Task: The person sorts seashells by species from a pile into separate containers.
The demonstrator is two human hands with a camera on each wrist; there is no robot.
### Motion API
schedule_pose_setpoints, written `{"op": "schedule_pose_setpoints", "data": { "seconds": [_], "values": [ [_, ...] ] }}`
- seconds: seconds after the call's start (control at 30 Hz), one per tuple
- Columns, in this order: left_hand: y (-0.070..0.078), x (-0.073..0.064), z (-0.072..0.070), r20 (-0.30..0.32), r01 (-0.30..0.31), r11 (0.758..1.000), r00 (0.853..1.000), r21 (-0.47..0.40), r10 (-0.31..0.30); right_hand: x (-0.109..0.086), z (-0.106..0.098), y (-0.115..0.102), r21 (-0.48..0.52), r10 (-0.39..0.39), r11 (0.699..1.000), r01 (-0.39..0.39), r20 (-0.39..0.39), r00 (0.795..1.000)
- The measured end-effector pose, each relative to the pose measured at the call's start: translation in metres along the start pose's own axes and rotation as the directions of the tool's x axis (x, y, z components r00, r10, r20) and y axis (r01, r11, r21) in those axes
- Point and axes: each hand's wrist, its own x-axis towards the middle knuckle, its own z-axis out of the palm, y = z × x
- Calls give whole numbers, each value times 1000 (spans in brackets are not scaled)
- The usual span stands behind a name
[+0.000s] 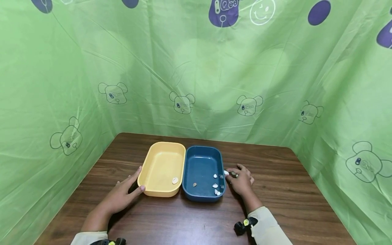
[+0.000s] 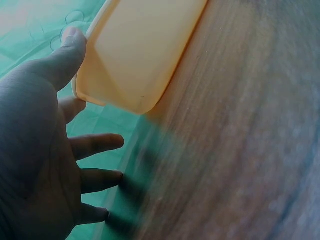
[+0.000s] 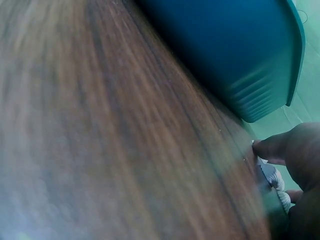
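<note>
My left hand (image 1: 124, 192) rests on the near left corner of a yellow tray (image 1: 146, 170), thumb and forefinger touching its rim, the other fingers spread. In the left wrist view the thumb lies along the tray's edge. Just right of a blue tray (image 1: 203, 198), my right hand (image 1: 242, 180) has its fingers curled round several small seashells (image 3: 272, 175) low at the table. A white seashell (image 1: 226, 173) shows at the thumb and forefinger tips. Part of this group is hidden by the hand.
The two trays stand side by side on a brown wooden table (image 1: 272, 180). One pale seashell (image 1: 175, 180) lies in the yellow tray. Several white seashells (image 1: 215, 185) and a brown one (image 1: 194, 184) lie in the blue tray. Green printed cloth (image 1: 211, 122) hangs behind and at both sides.
</note>
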Motion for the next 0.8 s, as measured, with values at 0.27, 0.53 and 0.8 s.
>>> {"op": "schedule_pose_setpoints", "data": {
  "seconds": [0.27, 0.53, 0.8],
  "values": [
    [-1, 0, 1, 0, -1, 1000, 1000, 7, 1, -1, 1, -1, -7, 8, 1000, -8, -10, 1000],
    [0, 0, 1, 2, 1, 1000, 1000, 5, -1, 0, 2, 0, 8, 10, 1000, -9, -44, 999],
    [-1, 1, 0, 1, 1, 1000, 1000, -3, -1, 0, 1, -1, 76, 26, 997, -20, -80, 996]
  ]
}}
